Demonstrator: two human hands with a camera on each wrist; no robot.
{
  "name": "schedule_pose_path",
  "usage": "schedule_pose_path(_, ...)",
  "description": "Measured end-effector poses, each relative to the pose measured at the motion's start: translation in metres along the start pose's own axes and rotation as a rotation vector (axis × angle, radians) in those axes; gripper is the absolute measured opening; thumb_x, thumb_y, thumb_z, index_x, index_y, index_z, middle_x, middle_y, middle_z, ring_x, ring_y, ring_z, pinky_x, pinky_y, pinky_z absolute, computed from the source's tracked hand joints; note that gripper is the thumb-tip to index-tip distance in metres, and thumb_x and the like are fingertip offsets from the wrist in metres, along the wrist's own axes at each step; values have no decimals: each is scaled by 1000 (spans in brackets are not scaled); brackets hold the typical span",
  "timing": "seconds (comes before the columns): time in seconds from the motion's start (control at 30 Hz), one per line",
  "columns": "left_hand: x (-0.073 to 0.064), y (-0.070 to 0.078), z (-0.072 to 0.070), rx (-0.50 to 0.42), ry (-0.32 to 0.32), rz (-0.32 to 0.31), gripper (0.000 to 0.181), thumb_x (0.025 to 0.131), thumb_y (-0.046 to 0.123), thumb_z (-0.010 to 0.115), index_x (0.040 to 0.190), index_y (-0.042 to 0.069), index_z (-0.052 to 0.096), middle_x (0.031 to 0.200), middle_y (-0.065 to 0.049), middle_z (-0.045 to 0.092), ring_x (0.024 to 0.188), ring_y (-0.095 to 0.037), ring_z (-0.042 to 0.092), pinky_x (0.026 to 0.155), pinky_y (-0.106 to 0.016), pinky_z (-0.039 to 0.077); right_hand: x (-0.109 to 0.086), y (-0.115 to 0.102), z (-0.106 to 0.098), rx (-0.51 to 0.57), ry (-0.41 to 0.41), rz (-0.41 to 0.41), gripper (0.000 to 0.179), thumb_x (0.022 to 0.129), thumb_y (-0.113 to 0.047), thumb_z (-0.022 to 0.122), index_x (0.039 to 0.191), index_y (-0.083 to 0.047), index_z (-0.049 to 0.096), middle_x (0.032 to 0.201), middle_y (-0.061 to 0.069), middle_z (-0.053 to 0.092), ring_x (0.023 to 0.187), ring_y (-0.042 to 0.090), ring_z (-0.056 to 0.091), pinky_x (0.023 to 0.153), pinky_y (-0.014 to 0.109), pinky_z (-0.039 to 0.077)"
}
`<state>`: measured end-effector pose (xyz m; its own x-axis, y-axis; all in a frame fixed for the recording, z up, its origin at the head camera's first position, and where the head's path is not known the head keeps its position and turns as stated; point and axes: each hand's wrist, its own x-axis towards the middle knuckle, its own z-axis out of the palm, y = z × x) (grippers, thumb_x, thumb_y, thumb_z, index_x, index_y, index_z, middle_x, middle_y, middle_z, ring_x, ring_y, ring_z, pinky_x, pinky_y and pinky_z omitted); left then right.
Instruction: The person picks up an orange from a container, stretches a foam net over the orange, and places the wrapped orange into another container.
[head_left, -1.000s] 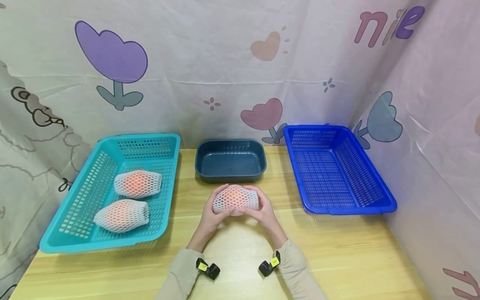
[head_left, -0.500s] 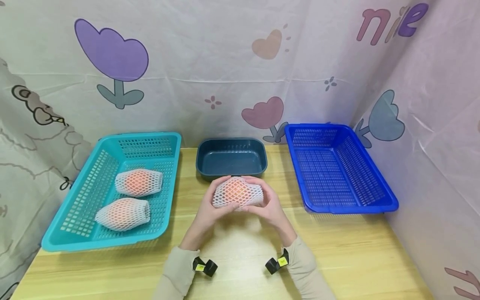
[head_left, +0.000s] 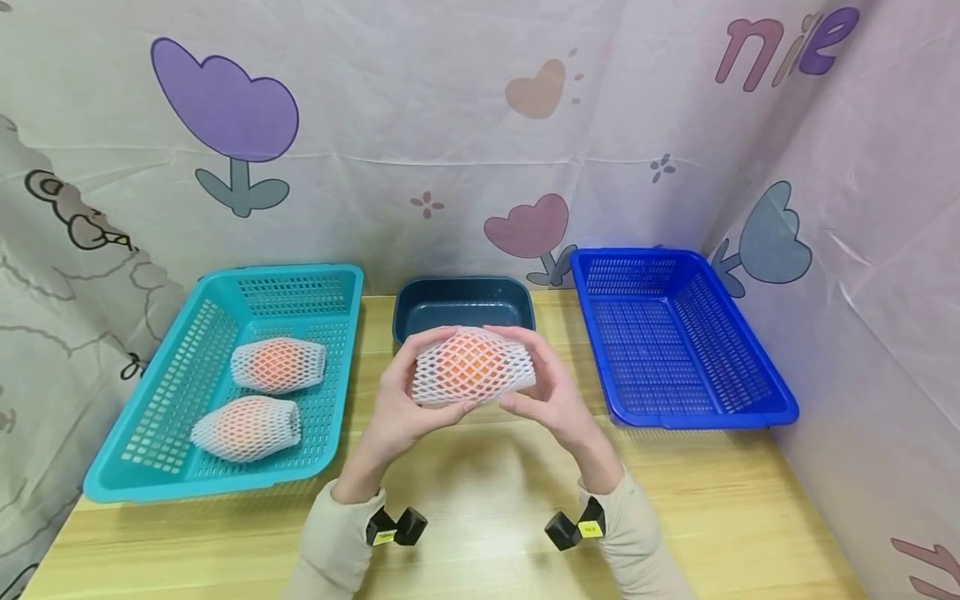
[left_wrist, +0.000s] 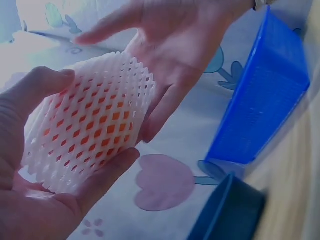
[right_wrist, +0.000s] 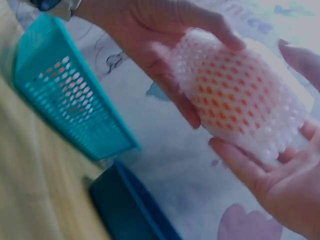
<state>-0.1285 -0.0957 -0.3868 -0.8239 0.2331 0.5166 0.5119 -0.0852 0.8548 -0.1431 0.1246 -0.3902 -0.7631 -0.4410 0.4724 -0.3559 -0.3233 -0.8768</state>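
A round orange-red fruit in a white foam net (head_left: 472, 367) is held up over the table, just in front of the dark teal basin (head_left: 465, 313). My left hand (head_left: 405, 392) grips it from the left, thumb on the near side and fingers round the far side. On the other side my right hand (head_left: 551, 387) touches the net with its fingertips; its thumb stands away from the fruit, as the right wrist view shows. Two more netted fruits, one farther back (head_left: 277, 365) and one nearer (head_left: 246, 428), lie in the turquoise basket (head_left: 341, 400) at left.
A blue perforated basket (head_left: 615, 392) stands at the right with nothing in it. The wooden table (head_left: 480, 517) runs in front of the containers. A printed curtain (head_left: 405, 100) hangs behind and along the sides. Both wrists wear small black cameras.
Both hands have lifted the netted fruit up and toward the basin, so it now overlaps the basin's front. The right thumb has come away from the net. Baskets and other fruits stay put.
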Motion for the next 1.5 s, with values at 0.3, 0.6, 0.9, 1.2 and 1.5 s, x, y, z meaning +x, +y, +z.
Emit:
schedule_pose_path(0.3,9,8,-6,55,-96,220,81,55,-23,84,127,-5,51,144,-24,43,130,-38,43,96,-33,51,5,-25,10,-48,69,162,78,87,-22,77,150,-8,34,138,18,45,114,29,54,84,38,57)
schedule_pose_path(0.6,13,16,-4,111,-156,313,72,59,-18,86,122,1,56,145,-26,41,131,-39,40,97,-33,50,8,-32,15,-84,83,174,71,82,-12,81,143,-8,46,134,16,50,111,30,56,84,36,57)
schedule_pose_path(0.9,10,20,-4,143,-133,230,104,56,-10,92,144,0,37,154,-19,32,138,-37,35,106,-39,44,9,-34,15,-47,102,122,74,78,-6,83,142,-4,46,133,18,51,111,31,57,86,38,57)
schedule_pose_path(1.2,9,38,1,-153,-8,-100,96,79,-3,80,154,14,24,147,-15,39,128,-31,48,99,-35,50,14,-40,15,-71,117,-11,78,73,-2,87,140,0,47,134,18,51,113,33,55,88,36,56)
schedule_pose_path(1.5,13,49,6,-210,9,-205,74,86,0,74,149,13,38,140,-13,45,117,-33,53,89,-36,56,16,-45,17,-67,82,-83,80,72,4,86,140,2,45,141,19,47,118,34,51,92,35,53)
